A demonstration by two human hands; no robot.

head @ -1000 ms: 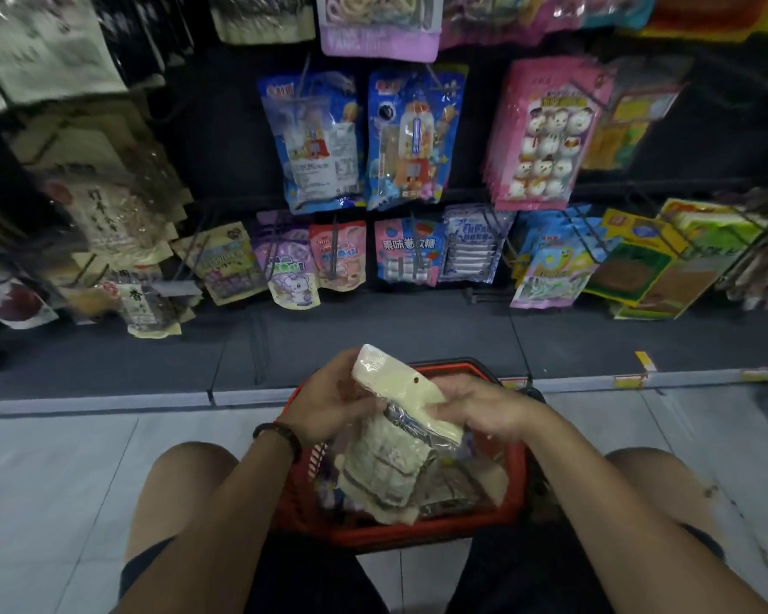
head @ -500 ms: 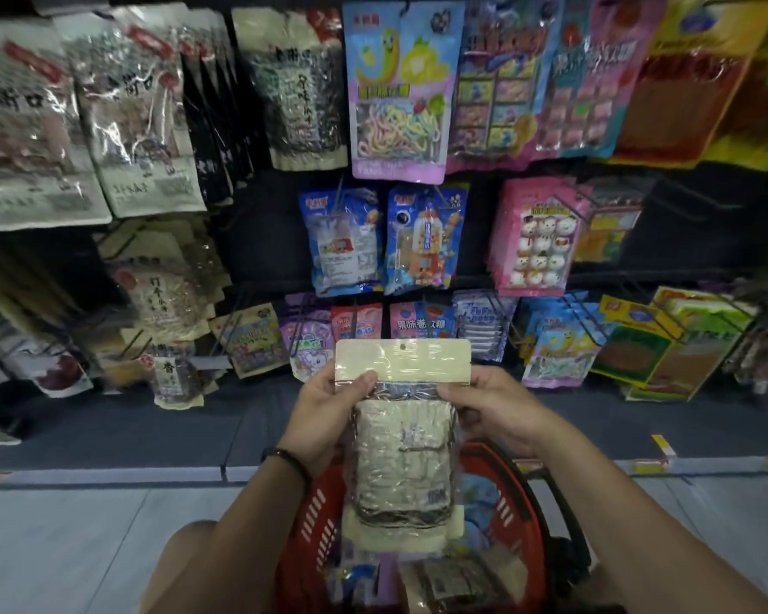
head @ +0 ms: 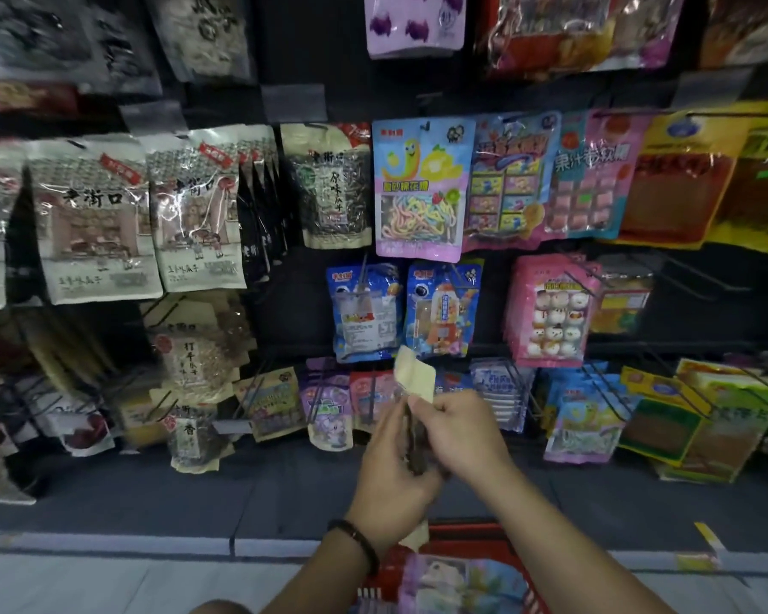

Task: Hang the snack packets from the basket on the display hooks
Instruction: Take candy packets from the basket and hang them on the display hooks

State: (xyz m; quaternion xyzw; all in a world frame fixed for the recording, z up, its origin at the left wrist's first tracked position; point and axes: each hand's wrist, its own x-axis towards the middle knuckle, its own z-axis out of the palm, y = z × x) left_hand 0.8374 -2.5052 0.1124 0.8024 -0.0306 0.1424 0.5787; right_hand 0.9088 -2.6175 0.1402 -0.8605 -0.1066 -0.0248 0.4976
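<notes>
Far up and left of the held seed packet point(head: 414, 378), glossy cream sunflower-seed bags point(head: 94, 219) hang flat in a crinkled row, and narrow black pouches point(head: 258, 223) are packed edge-on nearer to it. Directly above the packet, two shiny blue candy packs point(head: 364, 312) hang on thin wire hooks point(head: 363, 281); the packet's stiff cream header reaches up across their lower edge and covers part of the row behind it. The left hand point(head: 395, 476), with a dark beaded bracelet point(head: 355, 540) at its wrist, curls its fingers round the packet's dark, clear lower body. The right hand point(head: 457, 432) pinches the packet just under the header, so it stands upright and almost edge-on. Up and right of the packet hangs a pink marshmallow pack point(head: 550, 312). Below the packet, the red plastic basket point(head: 475, 531) holds more pastel packets point(head: 453, 578).
</notes>
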